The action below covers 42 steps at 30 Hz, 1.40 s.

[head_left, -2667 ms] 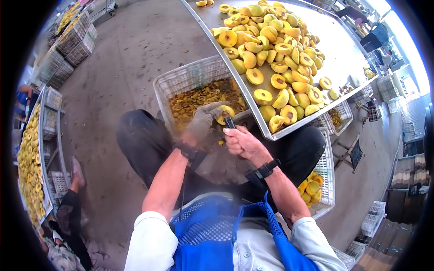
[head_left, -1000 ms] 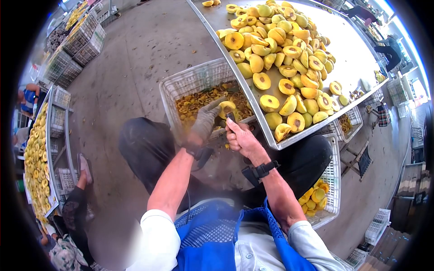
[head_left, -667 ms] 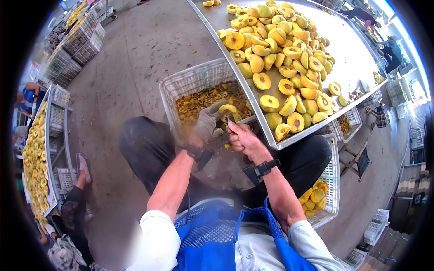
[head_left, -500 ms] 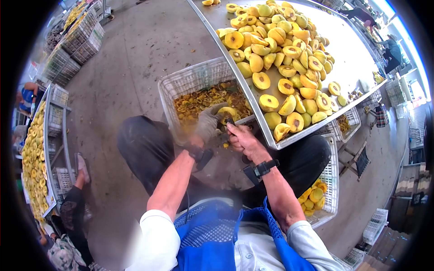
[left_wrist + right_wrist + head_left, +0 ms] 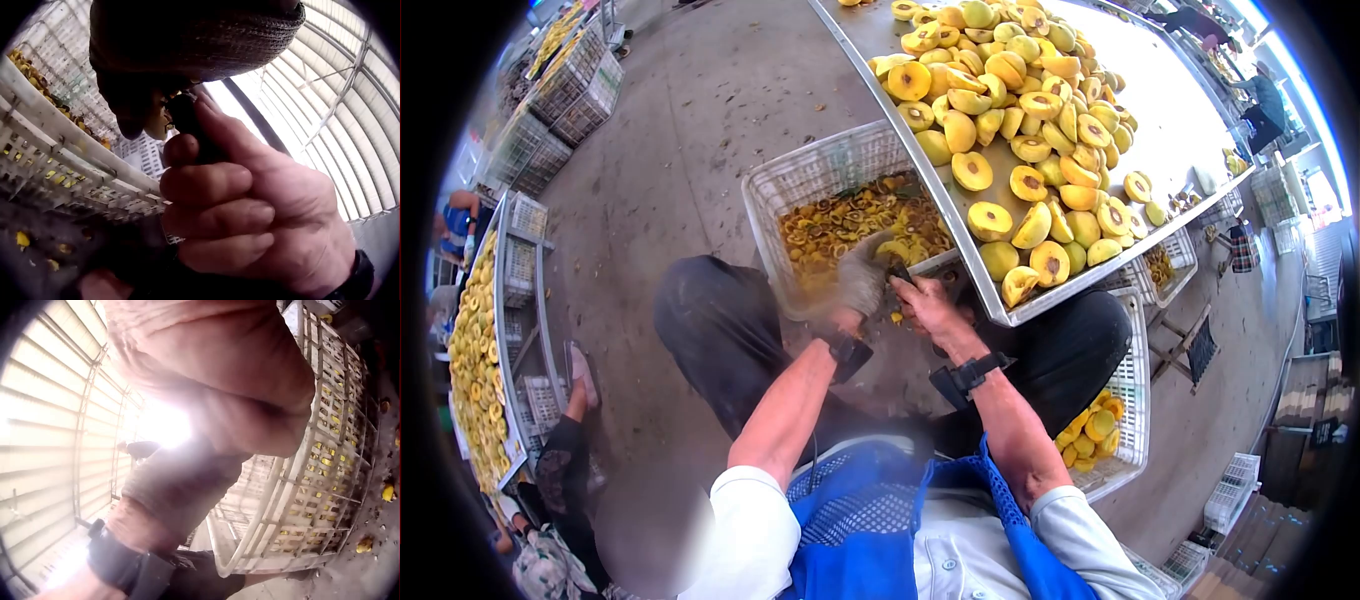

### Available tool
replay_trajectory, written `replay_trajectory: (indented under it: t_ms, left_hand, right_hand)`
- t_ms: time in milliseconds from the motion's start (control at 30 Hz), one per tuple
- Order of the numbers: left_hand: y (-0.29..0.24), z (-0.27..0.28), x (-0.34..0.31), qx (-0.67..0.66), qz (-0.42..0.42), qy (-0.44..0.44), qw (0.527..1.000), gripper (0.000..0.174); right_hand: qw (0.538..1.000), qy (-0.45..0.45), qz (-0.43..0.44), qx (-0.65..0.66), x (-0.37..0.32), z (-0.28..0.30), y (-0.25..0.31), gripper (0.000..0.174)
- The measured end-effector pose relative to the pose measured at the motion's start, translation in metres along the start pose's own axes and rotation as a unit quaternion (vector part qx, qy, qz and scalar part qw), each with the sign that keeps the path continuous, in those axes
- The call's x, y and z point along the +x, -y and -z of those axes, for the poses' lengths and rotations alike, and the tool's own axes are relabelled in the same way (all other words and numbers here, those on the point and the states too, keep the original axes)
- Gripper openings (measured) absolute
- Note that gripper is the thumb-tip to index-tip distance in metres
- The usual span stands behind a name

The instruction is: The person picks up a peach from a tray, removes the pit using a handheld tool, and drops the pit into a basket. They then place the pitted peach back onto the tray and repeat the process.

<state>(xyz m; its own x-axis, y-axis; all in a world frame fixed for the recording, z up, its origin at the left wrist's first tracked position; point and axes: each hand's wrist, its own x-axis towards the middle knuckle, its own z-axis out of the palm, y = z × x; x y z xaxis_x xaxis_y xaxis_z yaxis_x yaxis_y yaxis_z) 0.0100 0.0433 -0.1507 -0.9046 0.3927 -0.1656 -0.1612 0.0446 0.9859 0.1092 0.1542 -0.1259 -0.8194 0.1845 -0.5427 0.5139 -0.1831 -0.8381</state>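
Note:
In the head view my gloved left hand is over the near side of a crate of fruit scraps. A yellow fruit half shows beneath the curled glove in the left wrist view, mostly hidden. My bare right hand grips a short dark tool, its fingers wrapped round the handle. The tool's end meets the fruit under the glove; its tip is hidden. In the right wrist view the right hand covers both tool and fruit.
A metal-edged table at the upper right bears many fruit halves. Another crate with yellow halves stands beside my right knee. Further left is a rack of fruit; a person's foot is beside it.
The fruit half, earlier facing up in my left hand, is now mostly hidden under the glove. Both hands have shifted slightly down and left, and the right hand sits closer to the glove.

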Motion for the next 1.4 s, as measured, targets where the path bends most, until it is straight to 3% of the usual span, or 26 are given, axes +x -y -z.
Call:
replay_trajectory:
  t_ms: [33,67,100,200,300,500,633,700,733,767,833,1067,1167,1233,1400]
  left_hand:
    - [0.000,0.000,-0.001,0.027,-0.004,-0.010,1.000,0.033]
    - [0.000,-0.001,0.000,0.027,-0.004,-0.009,1.000,0.033]
    - [-0.001,-0.003,-0.002,-0.007,0.017,-0.005,1.000,0.033]
    - [-0.004,0.001,-0.003,-0.028,0.037,0.001,0.999,0.032]
    - [-0.002,0.003,-0.002,-0.038,0.042,0.007,0.998,0.033]
    - [0.004,0.003,-0.002,-0.078,0.040,0.001,0.996,0.036]
    - [-0.013,0.001,-0.007,-0.110,0.055,0.004,0.992,0.035]
    - [-0.025,0.008,-0.007,-0.113,0.068,0.025,0.991,0.036]
    - [-0.027,0.010,-0.010,-0.116,0.084,0.052,0.988,0.037]
    - [-0.029,0.012,-0.010,-0.116,0.084,0.052,0.988,0.037]
    - [-0.031,0.012,-0.010,-0.130,0.097,0.069,0.984,0.041]
    - [-0.025,0.020,-0.005,-0.234,0.103,0.092,0.962,0.039]
    - [-0.024,0.027,-0.001,-0.247,0.121,0.096,0.957,0.040]
    - [-0.022,0.028,0.000,-0.240,0.104,0.088,0.961,0.040]
    - [-0.021,0.024,-0.002,-0.227,0.093,0.071,0.967,0.040]
  right_hand:
    - [1.000,0.000,0.000,0.000,0.005,0.000,-0.008,0.034]
    - [0.985,-0.055,0.128,-0.098,0.009,-0.002,-0.017,0.035]
    - [0.942,-0.109,0.251,-0.192,0.007,-0.006,-0.020,0.037]
    - [0.914,-0.145,0.268,-0.267,0.007,-0.010,-0.019,0.034]
    - [0.920,-0.135,0.283,-0.236,0.004,-0.012,-0.015,0.033]
    - [0.867,-0.167,0.309,-0.354,-0.006,-0.010,-0.012,0.034]
    - [0.860,-0.173,0.276,-0.394,-0.010,-0.009,-0.005,0.033]
    - [0.964,-0.072,0.134,-0.216,-0.009,-0.002,0.001,0.033]
    - [0.975,-0.054,0.180,-0.114,0.001,-0.004,-0.010,0.031]
    - [0.975,-0.054,0.180,-0.115,0.004,0.004,-0.021,0.031]
    - [0.997,0.032,0.057,0.036,-0.017,0.005,0.003,0.032]
    - [0.996,0.041,0.034,0.076,-0.038,0.002,0.024,0.029]
    - [0.997,0.011,0.060,0.045,-0.039,0.004,0.028,0.030]
    - [0.966,-0.109,0.193,-0.136,-0.034,0.003,0.026,0.034]
    - [0.921,-0.178,0.192,-0.289,-0.023,0.007,0.020,0.037]
